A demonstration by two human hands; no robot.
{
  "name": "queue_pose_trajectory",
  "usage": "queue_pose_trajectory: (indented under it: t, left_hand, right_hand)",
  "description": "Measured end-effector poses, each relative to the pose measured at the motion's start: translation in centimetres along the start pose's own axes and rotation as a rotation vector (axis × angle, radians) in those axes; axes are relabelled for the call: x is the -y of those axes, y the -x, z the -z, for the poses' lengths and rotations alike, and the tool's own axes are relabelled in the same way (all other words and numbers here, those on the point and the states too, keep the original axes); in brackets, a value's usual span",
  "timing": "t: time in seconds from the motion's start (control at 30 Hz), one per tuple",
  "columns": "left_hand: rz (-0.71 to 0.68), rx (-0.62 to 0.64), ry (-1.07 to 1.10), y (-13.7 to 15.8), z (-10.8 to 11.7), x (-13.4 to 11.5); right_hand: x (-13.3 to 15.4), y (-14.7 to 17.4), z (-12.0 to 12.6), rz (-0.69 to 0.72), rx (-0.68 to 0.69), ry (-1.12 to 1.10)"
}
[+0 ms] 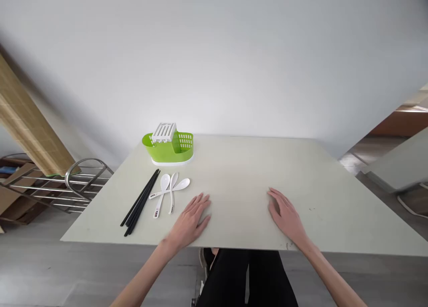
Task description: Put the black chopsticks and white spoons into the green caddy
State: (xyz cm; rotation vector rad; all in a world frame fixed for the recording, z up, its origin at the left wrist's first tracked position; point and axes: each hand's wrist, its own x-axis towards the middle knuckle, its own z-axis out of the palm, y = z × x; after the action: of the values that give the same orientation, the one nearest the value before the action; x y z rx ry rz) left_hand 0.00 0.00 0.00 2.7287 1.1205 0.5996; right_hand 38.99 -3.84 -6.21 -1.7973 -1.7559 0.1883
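My left hand (190, 220) lies flat on the pale table, fingers spread, holding nothing. Just left of it are three white spoons (182, 184) with small marks on their handles, crossing one another. A bundle of black chopsticks (142, 203) lies slantwise to the left of the spoons. Behind them stands a green utensil basket (163, 152) on a white base, with a white slotted rack (164, 131) across its top. On the right, my right hand (286, 213) rests on the tabletop, open, with its thumb apart from the fingers and nothing in it.
The table (240, 173) meets a white wall (234, 66) at the back. On the left stand a metal rack (85, 182) and a tall tan roll or board (30, 115). A wooden-brown piece of furniture (397, 123) shows at far right.
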Motion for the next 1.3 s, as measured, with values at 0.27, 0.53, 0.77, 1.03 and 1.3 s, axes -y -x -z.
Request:
queue_pose_trajectory:
  t: [0.27,0.53,0.77,1.03,1.3]
  left_hand:
    - [-0.030,0.003,-0.071,0.1,-1.6,-0.5]
    - [0.002,0.015,-0.065,0.6,-1.9,-0.5]
    - [0.021,0.026,-0.052,0.7,-1.8,-0.5]
    - [0.023,0.038,-0.065,0.4,-1.0,-0.8]
    - [0.014,0.050,-0.115,0.0,-0.2,-0.9]
  right_hand:
    - [-0.9,0.5,0.4,-0.144,-0.034,-0.034]
    - [-0.4,0.9,0.8,-0.208,-0.029,-0.019]
    - [-0.3,0.8,0.9,-0.238,-0.011,-0.006]
    - [-0.5,0.7,0.7,-0.244,-0.019,-0.024]
    - [-0.1,0.6,0.7,-0.250,-0.015,-0.053]
